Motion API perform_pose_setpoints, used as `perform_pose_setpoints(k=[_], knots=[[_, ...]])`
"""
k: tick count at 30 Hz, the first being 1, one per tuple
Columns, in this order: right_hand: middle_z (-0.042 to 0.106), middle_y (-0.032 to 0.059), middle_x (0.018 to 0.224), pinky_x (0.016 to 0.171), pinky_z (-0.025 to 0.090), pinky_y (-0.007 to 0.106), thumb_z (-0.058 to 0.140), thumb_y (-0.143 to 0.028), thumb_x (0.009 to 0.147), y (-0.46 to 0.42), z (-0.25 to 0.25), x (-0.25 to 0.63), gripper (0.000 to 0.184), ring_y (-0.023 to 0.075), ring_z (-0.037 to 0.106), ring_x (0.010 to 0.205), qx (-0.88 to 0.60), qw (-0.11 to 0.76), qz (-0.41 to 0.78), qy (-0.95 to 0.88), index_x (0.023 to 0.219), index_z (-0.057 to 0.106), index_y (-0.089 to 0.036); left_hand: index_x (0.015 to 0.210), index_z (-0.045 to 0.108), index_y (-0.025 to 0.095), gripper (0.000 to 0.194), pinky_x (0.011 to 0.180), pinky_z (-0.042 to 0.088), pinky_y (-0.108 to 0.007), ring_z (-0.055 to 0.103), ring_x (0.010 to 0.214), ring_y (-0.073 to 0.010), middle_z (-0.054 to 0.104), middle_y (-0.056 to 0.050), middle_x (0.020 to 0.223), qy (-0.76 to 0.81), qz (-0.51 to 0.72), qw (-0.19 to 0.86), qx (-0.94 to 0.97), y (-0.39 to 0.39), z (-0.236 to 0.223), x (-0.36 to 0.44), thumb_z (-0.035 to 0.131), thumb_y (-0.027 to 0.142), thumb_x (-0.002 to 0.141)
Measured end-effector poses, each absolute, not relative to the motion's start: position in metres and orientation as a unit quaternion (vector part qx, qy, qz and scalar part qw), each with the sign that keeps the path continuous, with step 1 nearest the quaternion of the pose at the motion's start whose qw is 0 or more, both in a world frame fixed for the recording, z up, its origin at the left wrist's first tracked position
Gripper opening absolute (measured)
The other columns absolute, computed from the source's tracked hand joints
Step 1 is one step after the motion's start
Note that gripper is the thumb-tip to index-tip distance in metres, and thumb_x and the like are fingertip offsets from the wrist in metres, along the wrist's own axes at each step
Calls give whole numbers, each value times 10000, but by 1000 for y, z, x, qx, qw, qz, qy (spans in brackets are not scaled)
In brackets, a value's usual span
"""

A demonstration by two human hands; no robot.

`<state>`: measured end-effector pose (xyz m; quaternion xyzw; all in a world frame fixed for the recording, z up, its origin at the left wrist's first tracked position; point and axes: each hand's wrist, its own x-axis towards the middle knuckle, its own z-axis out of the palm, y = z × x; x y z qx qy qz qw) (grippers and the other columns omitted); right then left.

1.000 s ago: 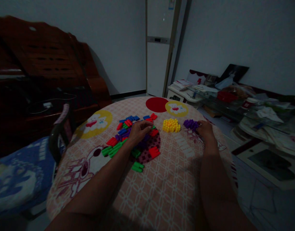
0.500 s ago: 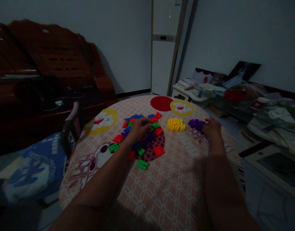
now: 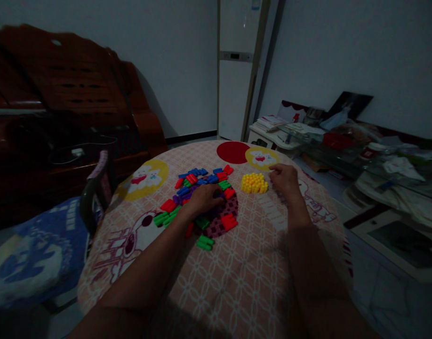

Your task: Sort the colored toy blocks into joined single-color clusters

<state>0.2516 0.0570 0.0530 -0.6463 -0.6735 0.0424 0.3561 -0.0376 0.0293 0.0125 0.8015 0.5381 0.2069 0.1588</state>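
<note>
My left hand (image 3: 206, 197) reaches down over a loose pile of coloured plastic building blocks. Its thumb and fingers are bent and apart, close above purple blocks (image 3: 176, 199) that it partly covers. Around it lie red blocks (image 3: 229, 221), green blocks (image 3: 205, 243) and blue blocks (image 3: 197, 172). On the right, my right hand (image 3: 285, 181) is low over the table with loosely bent fingers, forefinger stretched out. The purple cluster there is hidden behind this hand. A compact group of yellow blocks (image 3: 254, 183) stands just left of it.
A patterned cloth covers the round table (image 3: 230, 278). A chair (image 3: 92, 188) with a blue cushion is at the left, before a wooden sofa (image 3: 71, 89). A cluttered glass-topped cabinet (image 3: 325, 141) runs along the right. A tall white air conditioner (image 3: 235, 94) stands in the corner.
My right hand has moved left and farther over the purple cluster, which was visible beside it before. My left hand has lowered into the pile. The head view has shifted slightly.
</note>
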Motion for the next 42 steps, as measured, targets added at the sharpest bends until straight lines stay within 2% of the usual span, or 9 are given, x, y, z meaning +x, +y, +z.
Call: perform_pose_setpoints(k=[5, 11, 15, 19, 25, 33, 35, 39, 42], knots=[[724, 37, 769, 669, 474, 259, 668, -193, 730, 40, 53, 195, 238, 164, 645, 706, -477, 322, 253, -777, 936, 778, -149, 934, 712, 165, 258, 631, 479, -295, 648, 673, -201, 707, -41, 755, 468, 342, 299, 758, 27, 19, -30, 652, 363, 781], [642, -21, 643, 630, 373, 226, 670, -162, 716, 25, 55, 167, 92, 133, 580, 673, -426, 287, 259, -818, 741, 757, -146, 933, 656, 148, 308, 596, 512, -276, 656, 621, -174, 696, -21, 715, 405, 436, 429, 679, 29, 14, -25, 725, 352, 713], [652, -19, 681, 637, 385, 230, 661, -133, 682, 27, 52, 169, 165, 130, 569, 675, -428, 311, 285, -799, 814, 758, -153, 926, 619, 148, 350, 631, 533, -266, 678, 670, -165, 713, -25, 783, 373, 470, 482, 638, 29, 13, -22, 779, 295, 652], [644, -14, 684, 620, 411, 233, 650, -142, 666, 30, 49, 171, 169, 131, 572, 667, -428, 349, 344, -759, 812, 735, -149, 897, 612, 145, 333, 638, 532, -258, 674, 667, -153, 711, -18, 773, 357, 473, 516, 618, 28, 14, -19, 792, 296, 661], [637, -19, 677, 554, 436, 233, 647, -177, 677, 28, 53, 174, 231, 116, 563, 573, -446, 373, 428, -692, 897, 712, -157, 919, 632, 138, 345, 612, 511, -248, 676, 661, -156, 710, -19, 762, 364, 478, 514, 613, 28, 12, -20, 795, 304, 666], [625, -11, 611, 600, 390, 235, 719, -194, 706, 34, 53, 178, 69, 114, 555, 610, -427, 314, 301, -793, 669, 705, -137, 920, 648, 139, 313, 586, 504, -248, 644, 622, -148, 681, -6, 713, 390, 455, 456, 658, 23, 18, -18, 766, 324, 696], [618, -19, 595, 581, 380, 225, 710, -160, 701, 33, 53, 176, 25, 108, 552, 588, -435, 299, 304, -793, 696, 712, -136, 919, 641, 143, 305, 588, 506, -246, 644, 622, -143, 682, -6, 725, 383, 458, 458, 659, 23, 19, -17, 760, 327, 707], [630, -24, 586, 556, 399, 215, 666, -148, 724, 32, 58, 186, 100, 110, 567, 549, -459, 282, 336, -773, 798, 733, -135, 926, 647, 141, 317, 619, 525, -254, 669, 677, -155, 701, -23, 788, 371, 467, 470, 651, 23, 17, -16, 768, 341, 712], [667, 4, 619, 558, 409, 222, 653, -188, 743, 36, 64, 215, 100, 122, 589, 570, -517, 294, 264, -759, 739, 738, -136, 957, 649, 140, 342, 633, 541, -280, 683, 683, -175, 706, -29, 777, 378, 468, 466, 649, 25, 15, -18, 759, 366, 725]])
